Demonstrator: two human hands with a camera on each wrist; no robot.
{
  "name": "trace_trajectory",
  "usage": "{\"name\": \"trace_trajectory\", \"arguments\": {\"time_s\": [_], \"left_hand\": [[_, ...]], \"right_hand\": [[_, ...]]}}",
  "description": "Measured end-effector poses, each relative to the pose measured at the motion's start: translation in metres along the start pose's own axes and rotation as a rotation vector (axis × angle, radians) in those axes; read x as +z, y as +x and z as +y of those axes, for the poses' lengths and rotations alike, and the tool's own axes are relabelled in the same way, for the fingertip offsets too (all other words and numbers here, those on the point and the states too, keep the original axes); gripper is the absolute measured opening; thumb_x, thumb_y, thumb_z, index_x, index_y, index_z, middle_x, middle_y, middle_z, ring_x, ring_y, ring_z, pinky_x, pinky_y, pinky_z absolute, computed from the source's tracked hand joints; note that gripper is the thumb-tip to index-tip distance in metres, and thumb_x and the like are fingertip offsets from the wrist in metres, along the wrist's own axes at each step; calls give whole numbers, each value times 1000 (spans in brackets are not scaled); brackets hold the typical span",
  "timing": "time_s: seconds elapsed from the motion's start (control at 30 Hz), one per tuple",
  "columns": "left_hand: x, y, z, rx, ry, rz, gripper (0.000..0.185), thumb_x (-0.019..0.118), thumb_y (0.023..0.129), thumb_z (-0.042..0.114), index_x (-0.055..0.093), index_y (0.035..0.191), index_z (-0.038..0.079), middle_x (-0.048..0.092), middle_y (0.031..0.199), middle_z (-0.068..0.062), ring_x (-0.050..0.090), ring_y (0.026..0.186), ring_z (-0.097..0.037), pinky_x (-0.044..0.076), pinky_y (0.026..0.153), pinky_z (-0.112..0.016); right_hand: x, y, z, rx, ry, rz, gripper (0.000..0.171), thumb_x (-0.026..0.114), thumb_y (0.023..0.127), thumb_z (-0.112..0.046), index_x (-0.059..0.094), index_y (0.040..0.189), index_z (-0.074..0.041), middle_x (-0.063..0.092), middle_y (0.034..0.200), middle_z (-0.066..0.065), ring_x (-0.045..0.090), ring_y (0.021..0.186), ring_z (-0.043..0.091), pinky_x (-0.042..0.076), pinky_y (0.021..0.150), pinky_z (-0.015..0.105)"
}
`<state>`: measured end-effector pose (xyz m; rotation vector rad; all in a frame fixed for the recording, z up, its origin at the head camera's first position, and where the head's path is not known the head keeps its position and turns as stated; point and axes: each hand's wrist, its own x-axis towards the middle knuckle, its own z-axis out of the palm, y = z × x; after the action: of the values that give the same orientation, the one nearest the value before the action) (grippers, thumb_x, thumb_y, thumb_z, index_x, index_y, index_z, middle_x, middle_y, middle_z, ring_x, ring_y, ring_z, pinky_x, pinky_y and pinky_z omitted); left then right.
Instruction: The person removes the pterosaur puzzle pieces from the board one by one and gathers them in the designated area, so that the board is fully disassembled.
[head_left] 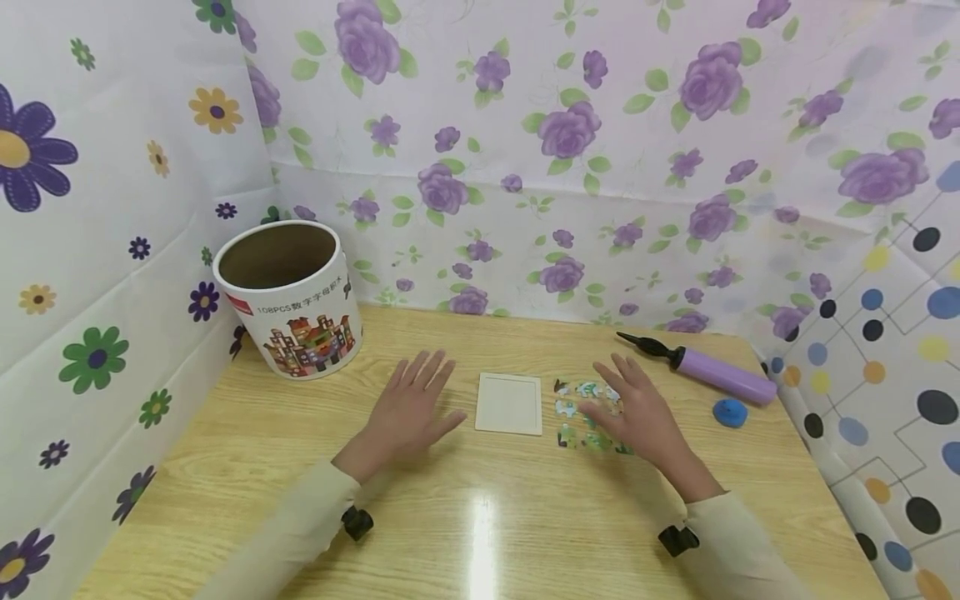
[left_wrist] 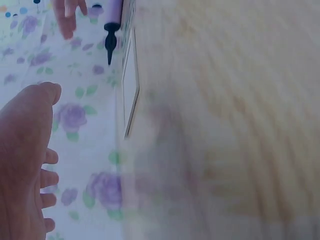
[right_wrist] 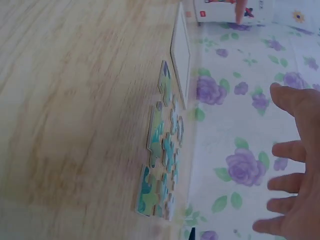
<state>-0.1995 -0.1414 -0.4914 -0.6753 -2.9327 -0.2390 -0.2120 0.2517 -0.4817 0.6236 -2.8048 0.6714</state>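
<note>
My left hand hovers over the table left of a square white puzzle frame, its fingers spread and nothing held. Over several loose jigsaw pieces right of the frame hangs my right hand, also spread and holding nothing; it hides some of the pieces. In the right wrist view the jigsaw pieces lie flat on the wood, a little apart, beside the white frame. The left wrist view has the frame lying flat, apart from the left hand.
A large white printed bucket stands at the back left. Toward the back right lie a purple hand pump with a black nozzle and a small blue object. Flowered cloth hangs behind the wooden table.
</note>
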Motion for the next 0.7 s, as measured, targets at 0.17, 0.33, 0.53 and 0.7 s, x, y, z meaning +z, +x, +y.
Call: {"name": "trace_trajectory", "arguments": {"time_s": [0.17, 0.33, 0.53, 0.7], "left_hand": [[-7, 2, -19, -27, 85, 11, 92, 42, 98, 72, 18, 165, 15, 8, 173, -9, 2, 159, -33, 0, 125, -55], [-7, 3, -33, -88, 111, 32, 96, 47, 95, 75, 19, 166, 17, 7, 173, -9, -3, 158, -34, -3, 124, -59], [-3, -2, -40, -130, 121, 82, 95, 53, 91, 75, 27, 164, 21, 12, 172, -10, -1, 158, -38, 0, 121, -65], [-1, -7, -39, -130, 121, 125, 97, 55, 89, 76, 29, 163, 20, 11, 172, -9, 0, 158, -38, 1, 121, -66]], "right_hand": [[0, 1, -4, -24, -223, 78, 89, 66, 91, -64, 38, 160, -16, 13, 169, 24, 5, 155, 47, 21, 112, 76], [-1, 2, -6, 28, -362, 100, 92, 62, 89, -70, 36, 161, -19, 2, 171, 20, 0, 155, 47, 16, 111, 79], [4, -1, 0, 115, -439, 48, 94, 56, 90, -75, 31, 163, -22, 2, 170, 21, -5, 155, 46, 12, 111, 80], [9, -5, 3, 153, -456, -2, 98, 52, 89, -80, 25, 165, -23, -1, 171, 20, -7, 155, 46, 11, 109, 82]]}}
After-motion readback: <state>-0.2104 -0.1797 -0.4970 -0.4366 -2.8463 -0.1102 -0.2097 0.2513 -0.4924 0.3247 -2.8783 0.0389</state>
